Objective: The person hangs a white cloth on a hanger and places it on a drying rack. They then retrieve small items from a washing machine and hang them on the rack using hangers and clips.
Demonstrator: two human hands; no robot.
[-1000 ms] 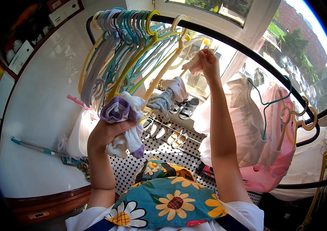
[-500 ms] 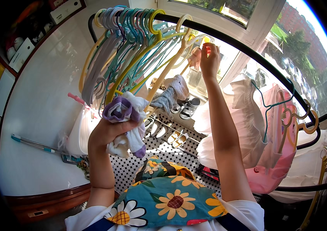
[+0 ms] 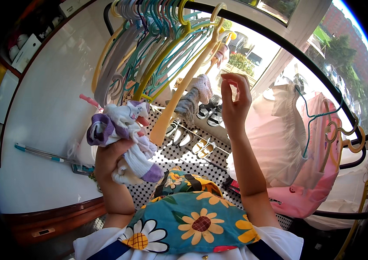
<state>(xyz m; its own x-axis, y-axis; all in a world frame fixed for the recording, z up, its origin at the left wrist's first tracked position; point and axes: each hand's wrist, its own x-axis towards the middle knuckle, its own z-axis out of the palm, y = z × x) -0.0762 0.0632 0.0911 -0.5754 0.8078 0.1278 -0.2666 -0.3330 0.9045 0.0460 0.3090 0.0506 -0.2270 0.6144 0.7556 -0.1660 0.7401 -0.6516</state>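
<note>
My left hand [image 3: 114, 152] is closed around a bunch of white and purple socks [image 3: 121, 125], held at the left of centre; one purple toe hangs below the fingers. My right hand [image 3: 237, 97] is raised below the black rail, fingers loosely curved, with nothing visible in it. To its left, a grey and white sock [image 3: 195, 97] hangs near the wide beige hanger [image 3: 179, 100]. Behind that hanger's top is a pinkish cloth item [image 3: 222, 53], beside a yellow knob [image 3: 233, 35].
Many coloured hangers [image 3: 149, 47] crowd the left of the black rail [image 3: 275, 45]. White and pink garments [image 3: 288, 134] hang at the right. Below are shoes [image 3: 186, 138] on a rack above a checkered floor [image 3: 173, 158]. A white glossy surface [image 3: 45, 143] fills the left.
My right hand has come down from the pinkish item by the rail, and its fingers have loosened. My left hand has shifted left with the socks. The view has tilted slightly.
</note>
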